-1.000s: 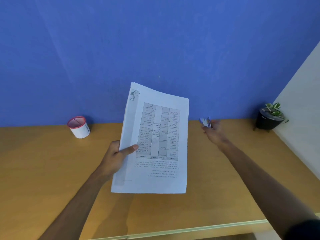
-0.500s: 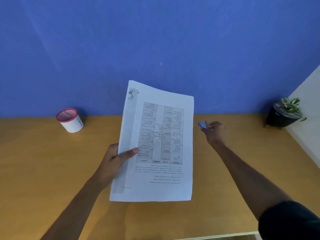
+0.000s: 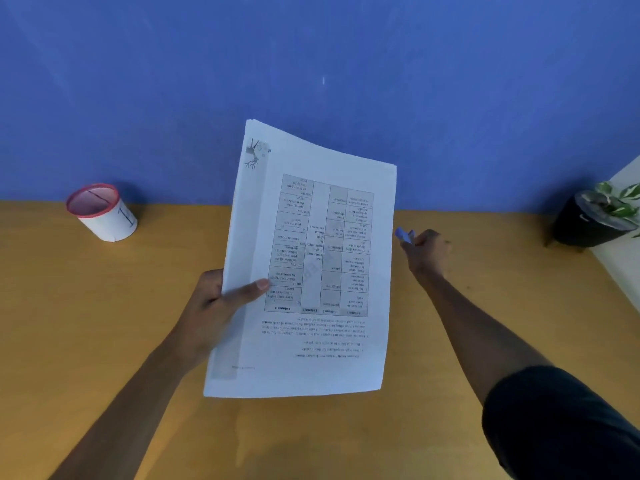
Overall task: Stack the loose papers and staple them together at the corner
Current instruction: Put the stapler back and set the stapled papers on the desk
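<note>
My left hand (image 3: 211, 306) pinches the stack of papers (image 3: 304, 271) by its left edge, thumb on top, holding it up over the middle of the desk (image 3: 104, 323). My right hand (image 3: 424, 252) is closed round a small blue stapler (image 3: 403, 234) just right of the sheets. The stacking looks done; whether a staple is in, I cannot tell. Compared with a second ago, that hand sits closer to the pages.

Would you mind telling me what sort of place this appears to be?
Probably a plain desk or study corner: a bare wooden desktop against a blue wall, a red-rimmed white paper cup, a small black potted plant, and printed white worksheets held in the left hand.
</note>
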Demonstrator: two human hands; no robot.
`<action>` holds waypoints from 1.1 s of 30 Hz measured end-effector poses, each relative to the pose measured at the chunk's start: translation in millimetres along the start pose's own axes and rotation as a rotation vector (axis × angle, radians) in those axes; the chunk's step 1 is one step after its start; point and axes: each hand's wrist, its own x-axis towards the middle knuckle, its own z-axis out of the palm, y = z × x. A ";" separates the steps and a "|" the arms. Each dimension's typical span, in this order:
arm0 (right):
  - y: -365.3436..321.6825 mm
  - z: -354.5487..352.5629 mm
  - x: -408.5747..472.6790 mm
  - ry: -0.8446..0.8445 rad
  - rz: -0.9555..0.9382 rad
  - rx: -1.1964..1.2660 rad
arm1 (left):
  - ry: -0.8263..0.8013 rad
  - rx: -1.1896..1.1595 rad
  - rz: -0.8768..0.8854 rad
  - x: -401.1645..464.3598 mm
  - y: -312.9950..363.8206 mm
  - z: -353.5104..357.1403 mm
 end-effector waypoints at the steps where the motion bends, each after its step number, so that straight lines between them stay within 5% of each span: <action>1: 1.3 2.9 2.4 0.005 0.005 -0.009 | 0.007 -0.004 -0.004 0.6 -2.7 0.1; 33: 8.1 54.5 72.7 0.006 0.023 -0.145 | 0.069 -0.019 -0.081 22.9 -32.4 -0.5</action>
